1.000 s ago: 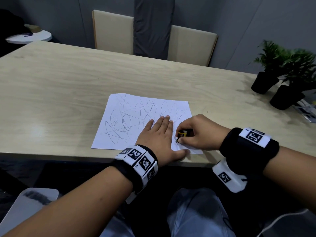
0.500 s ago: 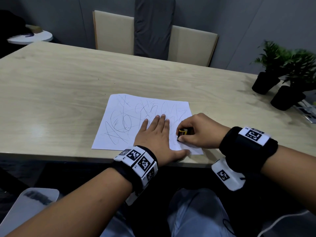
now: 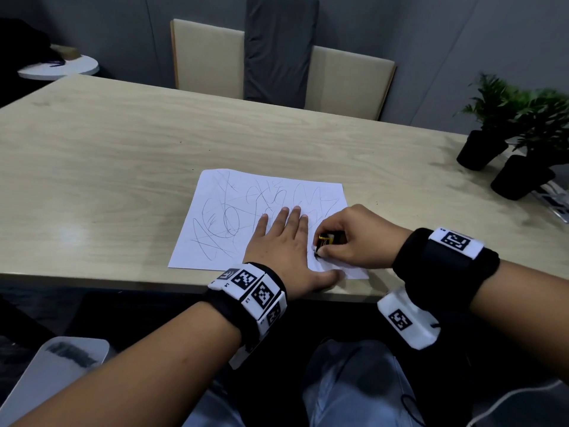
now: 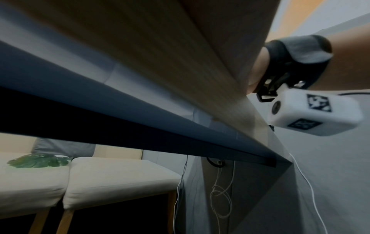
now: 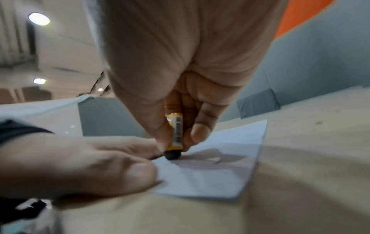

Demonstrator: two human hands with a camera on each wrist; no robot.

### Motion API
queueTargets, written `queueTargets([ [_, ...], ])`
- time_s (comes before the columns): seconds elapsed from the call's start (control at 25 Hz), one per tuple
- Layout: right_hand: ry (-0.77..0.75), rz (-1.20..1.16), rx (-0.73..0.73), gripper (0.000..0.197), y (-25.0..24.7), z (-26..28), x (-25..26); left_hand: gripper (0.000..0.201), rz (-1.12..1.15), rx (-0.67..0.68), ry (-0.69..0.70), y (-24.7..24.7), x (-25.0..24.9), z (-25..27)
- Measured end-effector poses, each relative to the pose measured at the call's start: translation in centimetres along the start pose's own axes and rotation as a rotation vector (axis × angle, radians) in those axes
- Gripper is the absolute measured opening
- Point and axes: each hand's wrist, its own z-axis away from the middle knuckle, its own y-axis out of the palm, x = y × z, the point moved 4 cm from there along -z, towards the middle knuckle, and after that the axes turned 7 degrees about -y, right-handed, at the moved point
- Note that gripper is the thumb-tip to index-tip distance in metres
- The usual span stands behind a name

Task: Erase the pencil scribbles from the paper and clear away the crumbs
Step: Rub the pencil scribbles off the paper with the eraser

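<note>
A white sheet of paper (image 3: 234,217) covered in pencil scribbles lies near the front edge of the wooden table (image 3: 123,155). My left hand (image 3: 283,241) lies flat on the sheet's near right part, fingers straight, pressing it down. My right hand (image 3: 348,238) pinches a black eraser in a yellow sleeve (image 3: 328,240) between thumb and fingers. In the right wrist view the eraser (image 5: 175,139) stands nearly upright with its dark tip touching the paper (image 5: 220,174) beside the left hand (image 5: 80,164). I cannot make out any crumbs.
Two small potted plants (image 3: 505,127) stand at the table's right edge. Two beige chairs (image 3: 348,81) with a grey cloth between them sit behind the table. A small white round table (image 3: 61,69) is at far left. The left wrist view shows the table's underside.
The right hand with the eraser has shifted slightly up the paper and back in small strokes. The left hand has stayed pressed on the sheet.
</note>
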Motion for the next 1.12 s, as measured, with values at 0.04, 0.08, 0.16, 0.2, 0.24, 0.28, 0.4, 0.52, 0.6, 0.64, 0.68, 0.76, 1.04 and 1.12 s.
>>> queueTargets([
  [0.04, -0.004, 0.010, -0.015, 0.011, -0.1, -0.1, 0.0, 0.118, 0.003, -0.001, -0.004, 0.0, 0.0, 0.0],
  [0.08, -0.008, 0.013, -0.013, 0.011, 0.0, -0.1, 0.0, 0.117, 0.002, -0.002, -0.005, 0.0, 0.0, 0.0],
  [0.16, -0.015, 0.000, 0.024, 0.009, 0.3, -0.2, 0.3, 0.115, 0.002, -0.003, -0.004, 0.0, 0.1, 0.0],
  [0.2, -0.012, -0.001, 0.031, 0.009, 0.3, -0.3, 0.3, 0.115, 0.004, -0.001, -0.003, 0.0, 0.1, 0.0],
  [0.24, -0.008, 0.007, 0.020, 0.010, 0.2, -0.3, 0.2, 0.116, 0.005, 0.000, -0.003, 0.0, 0.1, 0.0],
  [0.28, -0.004, 0.016, 0.003, 0.010, 0.0, -0.3, 0.1, 0.117, 0.005, 0.001, -0.004, 0.0, 0.1, -0.1],
  [0.4, -0.012, 0.009, 0.035, 0.010, 0.1, -0.2, 0.4, 0.116, 0.003, 0.001, -0.002, 0.0, 0.1, -0.1],
  [0.52, -0.012, -0.003, 0.049, 0.009, 0.2, -0.3, 0.4, 0.115, 0.006, 0.003, -0.002, 0.0, 0.0, 0.0],
  [0.6, -0.016, 0.013, -0.008, 0.010, -0.1, -0.4, 0.1, 0.117, 0.005, 0.001, -0.004, 0.0, 0.0, 0.0],
  [0.64, -0.021, 0.011, -0.009, 0.010, 0.1, -0.4, 0.1, 0.118, 0.003, 0.000, -0.004, 0.0, 0.0, 0.0],
  [0.68, -0.025, 0.003, 0.013, 0.010, 0.2, -0.5, 0.2, 0.118, -0.001, -0.001, -0.005, 0.0, 0.1, 0.0],
  [0.76, -0.018, -0.001, 0.043, 0.009, 0.3, -0.5, 0.2, 0.118, -0.002, 0.005, -0.007, 0.0, 0.1, 0.0],
  [1.04, 0.005, 0.011, 0.022, 0.010, -0.1, -0.7, -0.4, 0.119, 0.001, 0.004, -0.004, 0.1, 0.0, 0.0],
  [1.12, 0.042, 0.010, -0.006, 0.010, -0.6, -0.8, -1.0, 0.117, -0.001, -0.005, -0.002, 0.1, 0.0, 0.0],
])
